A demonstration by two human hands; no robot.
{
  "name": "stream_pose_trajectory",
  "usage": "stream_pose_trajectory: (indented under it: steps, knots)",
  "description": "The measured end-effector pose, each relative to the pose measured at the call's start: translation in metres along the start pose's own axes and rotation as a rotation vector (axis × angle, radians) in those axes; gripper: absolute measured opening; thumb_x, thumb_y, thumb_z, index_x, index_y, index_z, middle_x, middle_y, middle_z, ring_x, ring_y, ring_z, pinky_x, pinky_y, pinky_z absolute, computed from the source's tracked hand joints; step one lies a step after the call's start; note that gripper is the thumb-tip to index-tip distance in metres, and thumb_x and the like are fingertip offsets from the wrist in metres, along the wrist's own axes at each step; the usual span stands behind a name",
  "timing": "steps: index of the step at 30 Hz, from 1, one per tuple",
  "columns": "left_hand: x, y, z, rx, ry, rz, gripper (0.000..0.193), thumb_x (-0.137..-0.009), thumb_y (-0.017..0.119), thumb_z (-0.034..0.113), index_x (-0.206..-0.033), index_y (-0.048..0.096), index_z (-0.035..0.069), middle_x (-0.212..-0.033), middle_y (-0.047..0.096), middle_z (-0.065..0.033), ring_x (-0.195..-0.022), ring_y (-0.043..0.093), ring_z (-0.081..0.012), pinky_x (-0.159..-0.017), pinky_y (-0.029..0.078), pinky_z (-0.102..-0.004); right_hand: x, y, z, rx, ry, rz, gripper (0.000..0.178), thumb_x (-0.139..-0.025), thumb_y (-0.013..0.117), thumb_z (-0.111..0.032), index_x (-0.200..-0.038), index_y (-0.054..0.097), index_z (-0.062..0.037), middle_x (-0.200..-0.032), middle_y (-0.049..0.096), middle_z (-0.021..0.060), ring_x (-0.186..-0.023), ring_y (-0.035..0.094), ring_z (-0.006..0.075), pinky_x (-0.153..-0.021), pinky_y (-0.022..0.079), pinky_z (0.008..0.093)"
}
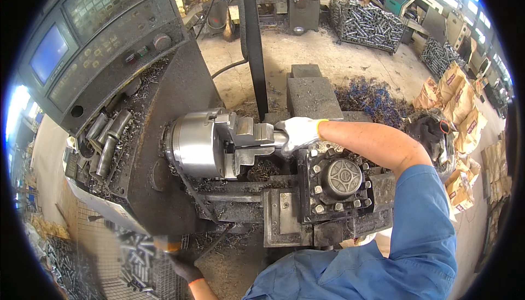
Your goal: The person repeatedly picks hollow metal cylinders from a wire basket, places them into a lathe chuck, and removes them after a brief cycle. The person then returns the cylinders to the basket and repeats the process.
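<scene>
My right hand, in a white glove with a yellow cuff, is closed round the end of a metal rod. The rod lies between the stepped jaws of a lathe chuck. At lower left is my left hand, in a dark glove with an orange cuff. It is low beside the machine, near a wire basket of metal parts. Blur hides its fingers, and an orange-brown patch shows just beyond them. The square tool post stands just nearer to me than my right hand.
A control panel rises at left, with several metal cylinders and shavings on the ledge below. An upright dark post stands behind the chuck. Farther back are a bin of metal parts and brown paper sacks at right.
</scene>
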State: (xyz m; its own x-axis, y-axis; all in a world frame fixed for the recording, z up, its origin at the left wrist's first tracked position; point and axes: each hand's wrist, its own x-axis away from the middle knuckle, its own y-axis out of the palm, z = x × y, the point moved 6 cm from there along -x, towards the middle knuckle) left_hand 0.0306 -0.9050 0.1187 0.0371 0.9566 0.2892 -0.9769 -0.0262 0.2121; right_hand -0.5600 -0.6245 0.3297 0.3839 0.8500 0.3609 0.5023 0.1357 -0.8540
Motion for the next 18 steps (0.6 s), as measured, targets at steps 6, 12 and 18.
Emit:
stream_pose_trajectory:
  steps: [6, 12, 18]
  knots:
    - [-0.015, -0.001, 0.015, 0.270, -0.407, -0.019, 0.049, -0.107, 0.051, 0.058, -0.071, 0.045, 0.025, -0.058, 0.039, 0.0047, -0.055, 0.043, -0.0162, -0.073, 0.053, -0.0554, 0.005, -0.005, -0.009, 0.145, 0.144, -0.073, 0.049, -0.072, 0.083, -0.041, -0.099, 0.081, -0.0006, -0.097, 0.078, 0.0249, -0.088, 0.077, 0.0374, -0.079, 0.059, 0.0461]
    - [-0.035, -0.016, 0.013, 0.018, -0.127, -0.118, 0.044, -0.107, 0.052, 0.052, -0.093, 0.067, 0.013, -0.078, 0.056, -0.0010, -0.071, 0.056, -0.0181, -0.070, 0.052, -0.0436, -0.005, 0.004, 0.019, -0.589, 0.079, 0.001, 0.081, -0.084, 0.079, -0.017, -0.155, 0.046, 0.0028, -0.121, 0.075, 0.0166, -0.095, 0.072, 0.0247, -0.081, 0.063, 0.0350]
    - [-0.013, -0.016, 0.027, -0.230, 0.047, -0.040, 0.049, -0.109, 0.051, 0.049, -0.108, 0.069, 0.003, -0.100, 0.066, -0.0073, -0.088, 0.061, -0.0176, -0.072, 0.052, -0.0367, 0.115, -0.036, 0.175, 0.436, 0.794, 0.201, 0.039, -0.093, 0.059, -0.024, -0.119, 0.076, -0.0001, -0.118, 0.077, 0.0224, -0.106, 0.076, 0.0364, -0.091, 0.060, 0.0447]
